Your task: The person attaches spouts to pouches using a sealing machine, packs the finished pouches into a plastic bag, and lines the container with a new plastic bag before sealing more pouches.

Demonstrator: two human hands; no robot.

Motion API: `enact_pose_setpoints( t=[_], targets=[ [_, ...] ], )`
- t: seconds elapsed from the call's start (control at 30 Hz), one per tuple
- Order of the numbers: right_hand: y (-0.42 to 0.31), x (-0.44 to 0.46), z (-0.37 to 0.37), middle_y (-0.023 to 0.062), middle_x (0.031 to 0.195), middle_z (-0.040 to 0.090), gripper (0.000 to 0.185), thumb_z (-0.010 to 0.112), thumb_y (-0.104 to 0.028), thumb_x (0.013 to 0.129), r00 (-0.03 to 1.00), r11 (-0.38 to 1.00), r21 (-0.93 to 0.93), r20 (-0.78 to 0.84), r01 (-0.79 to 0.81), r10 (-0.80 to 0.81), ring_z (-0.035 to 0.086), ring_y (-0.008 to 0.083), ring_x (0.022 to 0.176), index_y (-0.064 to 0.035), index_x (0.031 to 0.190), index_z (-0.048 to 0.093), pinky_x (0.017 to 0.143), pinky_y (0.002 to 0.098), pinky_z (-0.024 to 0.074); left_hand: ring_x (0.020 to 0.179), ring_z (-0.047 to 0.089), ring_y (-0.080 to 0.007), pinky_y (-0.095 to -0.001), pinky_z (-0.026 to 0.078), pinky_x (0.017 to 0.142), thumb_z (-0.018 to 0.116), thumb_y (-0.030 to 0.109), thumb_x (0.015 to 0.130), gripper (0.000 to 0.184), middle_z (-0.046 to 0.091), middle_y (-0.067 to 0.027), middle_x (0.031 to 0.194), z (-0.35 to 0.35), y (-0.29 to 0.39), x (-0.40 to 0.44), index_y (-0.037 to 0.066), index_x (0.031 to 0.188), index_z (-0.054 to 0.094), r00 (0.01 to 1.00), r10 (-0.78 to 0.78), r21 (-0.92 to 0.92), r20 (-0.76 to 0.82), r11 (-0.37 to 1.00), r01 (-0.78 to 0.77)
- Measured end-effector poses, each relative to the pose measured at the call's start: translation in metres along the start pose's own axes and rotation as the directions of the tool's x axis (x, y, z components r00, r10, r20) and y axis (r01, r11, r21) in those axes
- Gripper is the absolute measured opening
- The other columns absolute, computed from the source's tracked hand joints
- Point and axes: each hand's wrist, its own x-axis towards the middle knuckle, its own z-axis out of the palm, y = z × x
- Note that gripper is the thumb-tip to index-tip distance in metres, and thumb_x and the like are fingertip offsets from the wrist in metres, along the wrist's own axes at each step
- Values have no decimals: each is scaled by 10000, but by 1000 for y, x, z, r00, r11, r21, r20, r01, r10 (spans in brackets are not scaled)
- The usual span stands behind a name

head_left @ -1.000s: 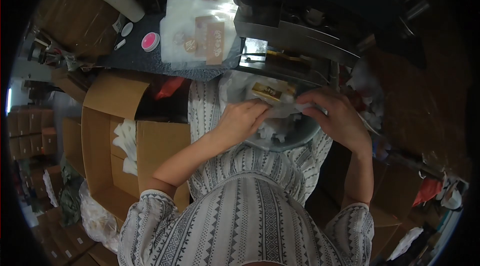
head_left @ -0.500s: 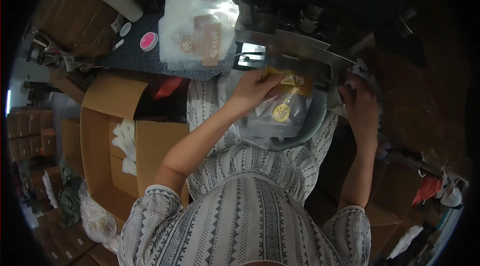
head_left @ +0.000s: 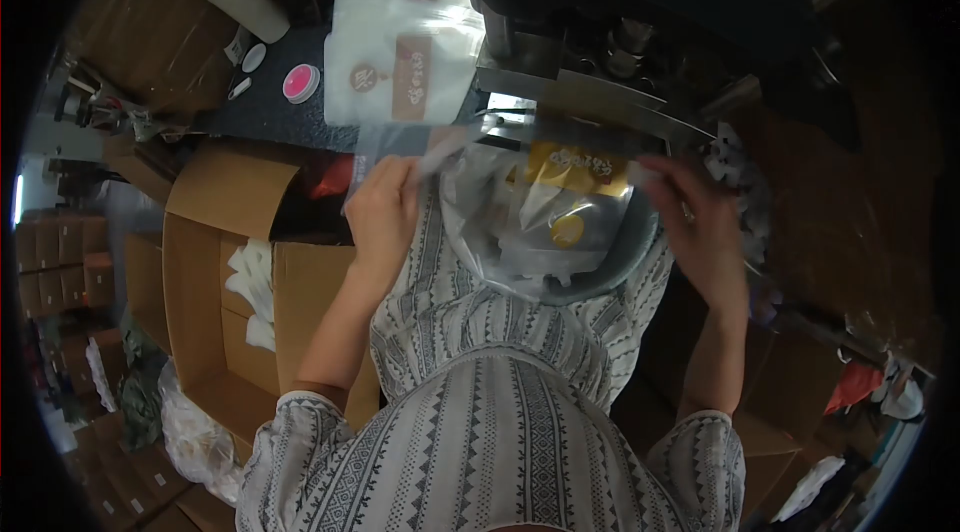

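Note:
My left hand (head_left: 383, 210) pinches a clear bag (head_left: 385, 142) with a brown label, below the stack of printed plastic bags (head_left: 400, 57). A clear bag with a gold label (head_left: 575, 172) hangs upright at the front of the dark machine (head_left: 590, 87), its top edge at the machine's metal bar. My right hand (head_left: 695, 217) is beside that bag's right edge, fingers bent and blurred; whether they touch it is unclear. Behind and beneath the gold-labelled bag, a lined basin (head_left: 640, 252) sits on my lap.
An open cardboard box (head_left: 215, 332) with white items (head_left: 255, 297) stands at the left. On the dark table are a pink round tin (head_left: 300, 83), a small white lid and a white cup (head_left: 240, 0). More boxes line the far left.
My left hand has let go of the gold-labelled bag and moved left, now with another bag. My right hand has moved left to the gold-labelled bag, which stays at the machine.

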Motion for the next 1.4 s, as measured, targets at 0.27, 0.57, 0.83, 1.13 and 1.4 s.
enact_pose_setpoints(
  t=[0.27, 0.57, 0.83, 1.13, 1.4],
  targets=[
    [-34, 15, 45, 124, 918, 586, 210, 613, -84, 857, 942, 941, -94, 127, 324, -311, 615, 301, 777, -40, 1063, 603, 676, 378, 502, 729, 620, -323, -366, 486, 599, 639, 24, 773, 112, 626, -117, 844, -10, 45, -7, 35, 884, 630, 970, 178, -242, 169, 961, -134],
    [8, 3, 9, 136, 928, 621, 310, 616, -80, 866, 999, 998, -58, 7, 37, -36, 627, 256, 774, -49, 1172, 573, 667, 329, 496, 603, 658, -136, -269, 473, 534, 582, 226, 921, 247, 659, -115, 686, 52, 69, 38, -12, 941, 647, 659, -3, -486, 752, 673, 557],
    [143, -21, -2, 198, 1004, 646, 301, 575, -102, 853, 961, 596, -791, -251, -137, -113, 624, 373, 925, -78, 1153, 583, 761, 439, 507, 799, 664, -165, -240, 524, 613, 550, 231, 945, 303, 663, -115, 962, 55, 36, 44, -41, 1064, 606, 833, -102, -647, 544, 581, 494],
    [110, -11, -7, 212, 1061, 632, 324, 574, -79, 804, 934, 705, -614, -204, -356, 293, 595, 415, 958, -70, 1127, 593, 814, 477, 485, 1119, 502, -325, -415, 358, 965, 685, 189, 779, 456, 546, -164, 1187, 16, -30, 9, 74, 1197, 543, 973, 94, 183, 212, 974, -134],
    [-15, -3, 11, 120, 928, 649, 176, 618, -8, 814, 999, 998, 50, -7, 46, -45, 637, 280, 793, -18, 990, 610, 752, 379, 513, 774, 624, -325, -371, 502, 634, 640, 7, 774, 129, 632, -113, 875, -10, 24, -4, 44, 898, 638, 997, 72, -60, -15, 996, -73]
  ],
)
